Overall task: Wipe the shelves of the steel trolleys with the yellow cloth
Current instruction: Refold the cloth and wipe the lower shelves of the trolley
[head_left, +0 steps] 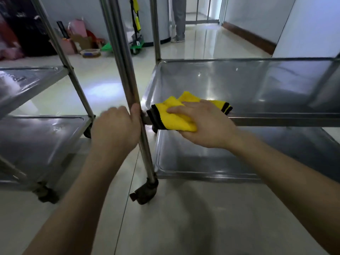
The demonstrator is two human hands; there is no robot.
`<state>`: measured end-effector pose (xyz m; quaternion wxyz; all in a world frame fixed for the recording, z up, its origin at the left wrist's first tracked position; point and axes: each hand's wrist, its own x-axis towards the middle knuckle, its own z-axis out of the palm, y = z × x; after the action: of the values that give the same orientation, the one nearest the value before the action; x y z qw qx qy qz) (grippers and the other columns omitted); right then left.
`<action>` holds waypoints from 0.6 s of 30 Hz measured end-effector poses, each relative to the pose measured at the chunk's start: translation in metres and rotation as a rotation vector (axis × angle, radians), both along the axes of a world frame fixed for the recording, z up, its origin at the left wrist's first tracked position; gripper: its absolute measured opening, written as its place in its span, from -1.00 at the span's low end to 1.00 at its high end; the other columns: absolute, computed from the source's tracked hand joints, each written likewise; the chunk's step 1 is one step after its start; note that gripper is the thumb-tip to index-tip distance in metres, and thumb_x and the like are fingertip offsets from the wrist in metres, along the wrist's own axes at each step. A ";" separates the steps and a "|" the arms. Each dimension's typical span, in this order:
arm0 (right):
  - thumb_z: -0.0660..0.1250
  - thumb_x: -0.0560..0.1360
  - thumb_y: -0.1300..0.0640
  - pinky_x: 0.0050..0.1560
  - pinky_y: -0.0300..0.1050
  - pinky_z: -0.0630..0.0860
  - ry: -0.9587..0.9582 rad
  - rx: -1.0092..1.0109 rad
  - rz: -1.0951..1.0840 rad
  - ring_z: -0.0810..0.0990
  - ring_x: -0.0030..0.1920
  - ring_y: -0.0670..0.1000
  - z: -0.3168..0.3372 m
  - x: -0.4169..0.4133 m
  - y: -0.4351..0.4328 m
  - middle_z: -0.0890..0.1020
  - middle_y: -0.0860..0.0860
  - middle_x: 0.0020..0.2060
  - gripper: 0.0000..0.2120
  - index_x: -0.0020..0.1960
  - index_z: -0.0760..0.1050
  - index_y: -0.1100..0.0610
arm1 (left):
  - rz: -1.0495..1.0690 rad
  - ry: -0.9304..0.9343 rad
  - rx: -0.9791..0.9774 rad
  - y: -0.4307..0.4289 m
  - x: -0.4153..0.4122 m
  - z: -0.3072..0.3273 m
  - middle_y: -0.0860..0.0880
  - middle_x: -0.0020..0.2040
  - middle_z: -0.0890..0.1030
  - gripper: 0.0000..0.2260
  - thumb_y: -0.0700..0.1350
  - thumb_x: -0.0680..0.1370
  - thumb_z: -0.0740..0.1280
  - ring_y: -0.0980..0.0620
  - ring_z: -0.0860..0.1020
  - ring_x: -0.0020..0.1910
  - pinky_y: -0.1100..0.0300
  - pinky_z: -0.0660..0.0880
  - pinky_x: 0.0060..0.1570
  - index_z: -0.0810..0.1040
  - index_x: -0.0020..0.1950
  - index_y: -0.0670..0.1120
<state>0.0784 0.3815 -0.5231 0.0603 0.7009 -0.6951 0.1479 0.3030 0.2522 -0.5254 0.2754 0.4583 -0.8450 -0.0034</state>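
A yellow cloth (174, 116) with black edging lies bunched at the near left corner of the right steel trolley's middle shelf (239, 83). My right hand (204, 124) grips the cloth, fingers over its top and thumb below at the shelf's front rim. My left hand (116, 127) is wrapped around the trolley's near left upright post (128, 74), thumb on its right side. Below lies that trolley's bottom shelf (202, 159). A second steel trolley stands at the left with two shelves (36, 137) in view.
The right trolley's caster (145, 192) stands on the tiled floor between my arms. A person's legs (179, 21) stand in the corridor beyond. Bags, boxes and a green dolly (137, 45) sit against the far wall. A white wall (303, 28) closes the right side.
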 end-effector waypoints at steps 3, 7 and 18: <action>0.50 0.47 0.04 0.56 0.33 0.23 0.078 -0.205 -0.014 0.45 0.54 0.16 -0.028 0.001 0.038 0.57 0.09 0.45 -0.34 0.56 0.48 -0.06 | -0.156 0.167 0.813 0.045 -0.018 -0.008 -0.12 -0.14 0.76 -0.34 0.54 0.58 0.12 -0.15 0.70 -0.07 0.00 0.53 -0.02 0.73 -0.14 0.04; 0.48 0.50 0.10 0.56 0.41 0.24 0.158 -0.413 -0.015 0.38 0.60 0.18 -0.072 0.007 0.081 0.48 0.13 0.55 -0.32 0.61 0.43 0.00 | -0.490 0.713 1.288 0.079 -0.053 -0.034 -0.05 0.26 0.76 -0.45 0.25 0.56 0.43 -0.03 0.71 0.28 -0.05 0.59 0.34 0.63 0.43 -0.05; 0.49 0.48 0.05 0.48 -0.08 0.36 -0.696 0.040 -0.274 0.21 0.64 0.00 -0.164 -0.023 0.118 0.12 -0.09 0.70 0.02 0.73 -0.07 -0.12 | -0.709 -0.087 0.620 0.076 -0.060 -0.092 -0.07 -0.04 0.64 -0.86 0.05 0.71 0.40 -0.04 0.62 0.00 -0.05 0.55 0.03 0.57 0.15 0.01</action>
<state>0.0558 0.4996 -0.6871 -0.1741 0.5100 -0.7641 0.3545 0.2432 0.3280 -0.6175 0.0718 0.2021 -0.9192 -0.3304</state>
